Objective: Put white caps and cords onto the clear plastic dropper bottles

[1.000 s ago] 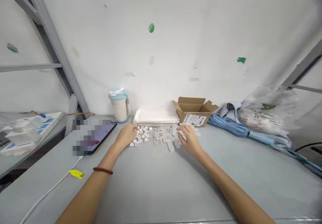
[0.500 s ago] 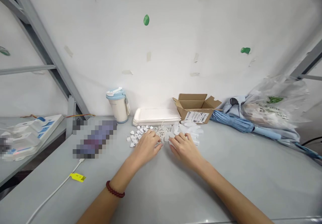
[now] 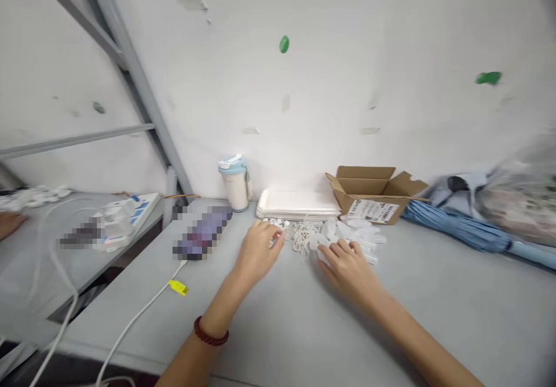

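My left hand is over the pile of small white plastic caps, most of which it hides. Its thumb and index finger curl together with a small white bit at the tips, too blurred to name. Beside it lies a tangle of thin white cords. To the right of the cords, my right hand has its fingers bent and closed on a translucent plastic piece. More clear plastic pieces are heaped just behind this hand.
Behind the pile lies a stack of white padded envelopes, between a blue-lidded cup and an open cardboard box. A blue umbrella lies right. A pixelated phone with a cable is left. Another person's hand shows far left.
The view has turned left, so things appear further right. Relative to the table, my left hand has moved left over the caps. My right hand stays by the plastic pieces.
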### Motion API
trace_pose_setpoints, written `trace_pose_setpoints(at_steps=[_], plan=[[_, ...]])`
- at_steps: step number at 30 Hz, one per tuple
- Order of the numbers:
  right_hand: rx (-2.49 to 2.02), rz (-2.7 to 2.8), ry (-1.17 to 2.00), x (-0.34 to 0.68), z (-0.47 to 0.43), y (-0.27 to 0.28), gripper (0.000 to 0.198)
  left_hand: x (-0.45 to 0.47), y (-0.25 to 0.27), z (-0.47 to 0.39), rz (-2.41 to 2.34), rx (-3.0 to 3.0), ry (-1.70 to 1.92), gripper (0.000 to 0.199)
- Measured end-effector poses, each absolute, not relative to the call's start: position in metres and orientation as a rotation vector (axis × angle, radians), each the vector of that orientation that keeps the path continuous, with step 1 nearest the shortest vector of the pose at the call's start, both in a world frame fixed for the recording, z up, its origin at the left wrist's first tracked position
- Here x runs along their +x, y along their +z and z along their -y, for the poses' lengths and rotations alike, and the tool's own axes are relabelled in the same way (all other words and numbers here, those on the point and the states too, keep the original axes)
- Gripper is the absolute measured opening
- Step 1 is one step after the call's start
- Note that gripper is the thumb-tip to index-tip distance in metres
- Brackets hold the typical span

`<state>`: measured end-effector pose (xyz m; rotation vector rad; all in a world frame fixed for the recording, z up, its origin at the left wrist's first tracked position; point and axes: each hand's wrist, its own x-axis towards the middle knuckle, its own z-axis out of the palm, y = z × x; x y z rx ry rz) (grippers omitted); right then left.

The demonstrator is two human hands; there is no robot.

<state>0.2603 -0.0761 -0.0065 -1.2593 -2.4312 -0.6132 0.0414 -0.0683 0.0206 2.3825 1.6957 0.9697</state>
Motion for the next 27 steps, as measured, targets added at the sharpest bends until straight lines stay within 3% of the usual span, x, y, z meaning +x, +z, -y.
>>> trace_pose_setpoints(at_steps=[2,7,19,27], plan=[[-1.227,2.436,-0.632,0.262,0.076,-0.007,0.01,0.018,0.018,0.079,-1.861,2.16,1.139,0.022],[-1.268,2.49,-0.666,0.262,0.079,-0.008,0.014,-0.015,-0.003,0.102,-2.013,2.008,1.097,0.019],[-1.38,2.562,-0.514,0.261,0.074,-0.012,0.015,0.037,0.017,0.095,-1.677,2.467,0.696,0.021],[-1.518,2.592,-0.338,0.26,0.077,-0.003,0.017,0.059,0.018,0.077,-1.626,2.495,0.625,0.019]])
